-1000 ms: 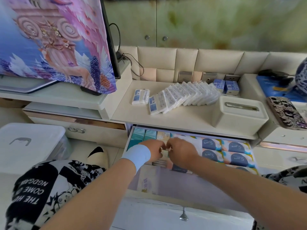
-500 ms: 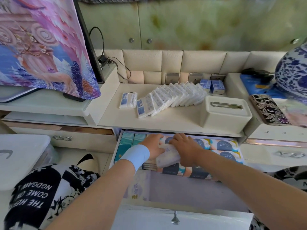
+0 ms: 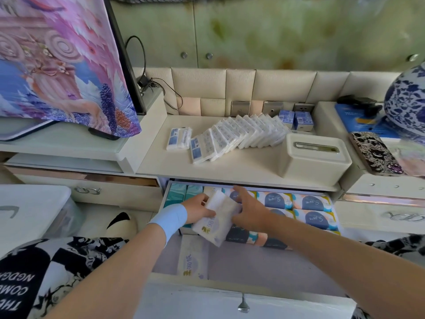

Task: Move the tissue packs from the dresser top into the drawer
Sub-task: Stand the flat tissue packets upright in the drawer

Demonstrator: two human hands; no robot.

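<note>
A white tissue pack is held tilted above the open drawer, over the packs stored there; the left hand, with a pale blue wristband, grips its left edge with curled fingers and thumb; the right hand lies against its right side with fingers stretched out, holding nothing of its own. Below, in the drawer's front left, lies a second white pack; further back sit teal packs on the left and packs with dark blue ovals on the right. On the table above, a row of small tissue packs leans like fallen dominoes; two more small packs lie just beside its left end; two little blue boxes stand at its far end; a cream tissue box stands to the right. Further right are a patterned phone and a blue-and-white vase.
</note>
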